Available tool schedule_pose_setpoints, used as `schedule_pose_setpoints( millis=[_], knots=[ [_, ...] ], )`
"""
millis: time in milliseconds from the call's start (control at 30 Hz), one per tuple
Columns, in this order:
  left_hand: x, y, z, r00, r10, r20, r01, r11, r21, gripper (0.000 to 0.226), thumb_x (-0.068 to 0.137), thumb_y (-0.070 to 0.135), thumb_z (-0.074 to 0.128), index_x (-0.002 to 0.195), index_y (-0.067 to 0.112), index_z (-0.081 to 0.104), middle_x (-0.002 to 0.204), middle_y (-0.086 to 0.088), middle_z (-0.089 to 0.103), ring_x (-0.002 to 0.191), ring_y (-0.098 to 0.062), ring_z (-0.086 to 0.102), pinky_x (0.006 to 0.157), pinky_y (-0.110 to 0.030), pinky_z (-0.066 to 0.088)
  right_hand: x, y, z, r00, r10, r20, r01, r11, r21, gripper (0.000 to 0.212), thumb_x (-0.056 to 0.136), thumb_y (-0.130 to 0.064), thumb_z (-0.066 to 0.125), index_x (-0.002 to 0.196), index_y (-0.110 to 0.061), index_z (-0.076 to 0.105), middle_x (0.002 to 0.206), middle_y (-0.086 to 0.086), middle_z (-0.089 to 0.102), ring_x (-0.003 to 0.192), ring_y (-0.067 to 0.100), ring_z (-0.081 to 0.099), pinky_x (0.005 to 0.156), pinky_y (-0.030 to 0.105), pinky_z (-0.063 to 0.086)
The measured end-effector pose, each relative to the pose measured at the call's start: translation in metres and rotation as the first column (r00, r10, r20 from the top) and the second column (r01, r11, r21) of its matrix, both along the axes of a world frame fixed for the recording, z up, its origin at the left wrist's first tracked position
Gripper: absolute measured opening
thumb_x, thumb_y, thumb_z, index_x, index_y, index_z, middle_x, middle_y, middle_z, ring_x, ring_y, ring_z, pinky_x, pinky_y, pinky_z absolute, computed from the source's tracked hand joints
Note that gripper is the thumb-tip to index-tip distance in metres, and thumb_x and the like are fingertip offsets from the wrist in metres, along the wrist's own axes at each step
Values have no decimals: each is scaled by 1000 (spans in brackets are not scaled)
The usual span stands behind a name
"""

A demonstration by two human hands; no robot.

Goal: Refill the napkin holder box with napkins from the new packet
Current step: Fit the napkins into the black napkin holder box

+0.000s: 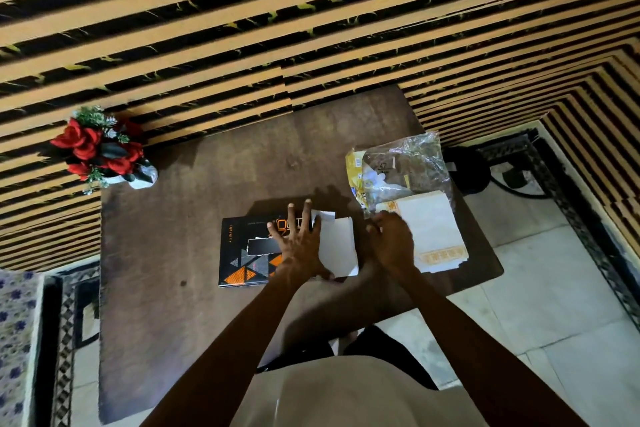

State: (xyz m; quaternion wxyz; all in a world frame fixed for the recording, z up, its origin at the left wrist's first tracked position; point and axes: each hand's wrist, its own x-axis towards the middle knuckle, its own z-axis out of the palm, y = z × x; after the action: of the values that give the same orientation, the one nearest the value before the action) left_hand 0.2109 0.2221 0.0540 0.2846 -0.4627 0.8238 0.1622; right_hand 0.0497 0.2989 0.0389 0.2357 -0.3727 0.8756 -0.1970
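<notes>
Head view, looking down on a dark brown wooden table (pixel 194 218). Near its middle lay the napkin holder box (pixel 242 253), flat, rectangular, black card with orange triangles. The left hand (pixel 298 246) rested on the box's right part, fingers spread and flat, clamped on nothing. Just right of the box a smooth white napkin (pixel 337 246) lay partly under that hand. Further right sat a squared napkin stack (pixel 433 236), white with orange print, and the right hand (pixel 391 243) curled loosely at its left edge; its grip could not be told. Behind the stack lay the crinkled clear packet (pixel 401 166). Far left of the box stood red fabric roses (pixel 97 149).
</notes>
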Motion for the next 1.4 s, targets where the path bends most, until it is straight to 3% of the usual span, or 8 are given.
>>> schedule_pose_setpoints(
  millis=[133, 267, 400, 667, 1000, 1167, 1267, 1400],
  knots=[
    [-7, -1, -6, 999, -1, 55, 3, 1000, -29, 142, 52, 67, 80, 154, 24, -8, 156, -6, -35, 144, -43, -23, 105, -80, 7, -59, 19, 8, 973, -211, -93, 213, 977, 6, 51, 84, -25, 65, 130, -9, 49, 135, 17, 51, 125, 36, 46, 103, 45, 39],
    [-16, -3, -7, 998, 48, 29, -48, 998, -32, 144, 50, 65, 82, 153, 24, -9, 156, -5, -36, 146, -39, -21, 104, -80, 11, -143, 48, -61, 918, -361, 164, 316, 916, 247, 107, 56, -66, 74, 138, -7, 41, 142, 22, 47, 129, 40, 47, 107, 56, 38],
    [-26, -1, -6, 994, 89, 58, -88, 996, -22, 146, 49, 63, 83, 153, 21, -10, 155, -6, -38, 146, -39, -22, 102, -81, 11, -155, 53, -30, 830, -354, 432, 275, 932, 236, 58, 69, -32, 84, 116, -6, 62, 116, 13, 66, 107, 33, 61, 94, 51, 49],
    [-28, 3, -7, 994, 91, 68, -87, 994, -63, 158, 41, 62, 86, 150, 17, -18, 148, -4, -44, 146, -38, -22, 100, -81, 14, -163, 44, 8, 593, -315, 741, 128, 945, 300, 20, 76, -14, 77, 93, -11, 67, 96, 15, 71, 82, 25, 66, 65, 35, 53],
    [-19, 2, -6, 999, 29, 24, -28, 998, -49, 160, 39, 67, 84, 149, 15, -20, 143, -5, -45, 145, -42, -22, 100, -81, 15, -160, 45, 17, 531, -146, 835, -17, 983, 183, 36, 83, -7, 67, 119, -8, 62, 114, 17, 70, 106, 34, 64, 92, 47, 51],
    [-12, 5, -5, 992, 66, -108, -69, 997, -21, 159, 39, 58, 89, 151, 20, -17, 152, -3, -39, 146, -39, -21, 100, -81, 9, -128, 35, 42, 326, -179, 928, 203, 972, 116, 11, 79, -11, 71, 87, -5, 76, 81, 10, 77, 77, 23, 74, 61, 27, 59],
    [-7, 3, -6, 973, 94, -209, -93, 996, 15, 160, 38, 57, 90, 151, 23, -18, 156, -4, -35, 142, -37, -28, 97, -81, -2, -93, 26, 23, 337, -364, 868, 343, 906, 246, 54, 102, -10, 35, 73, -15, 80, 77, 5, 77, 73, 20, 75, 69, 33, 60],
    [-1, -2, -3, 965, 94, -244, -89, 996, 30, 147, 48, 50, 90, 154, 22, -8, 158, -10, -29, 145, -42, -21, 100, -81, 0, -67, 24, 2, 398, -234, 887, 210, 964, 160, 51, 93, -2, 47, 62, -31, 75, 63, -6, 74, 73, 22, 68, 93, 48, 53]
  ],
)
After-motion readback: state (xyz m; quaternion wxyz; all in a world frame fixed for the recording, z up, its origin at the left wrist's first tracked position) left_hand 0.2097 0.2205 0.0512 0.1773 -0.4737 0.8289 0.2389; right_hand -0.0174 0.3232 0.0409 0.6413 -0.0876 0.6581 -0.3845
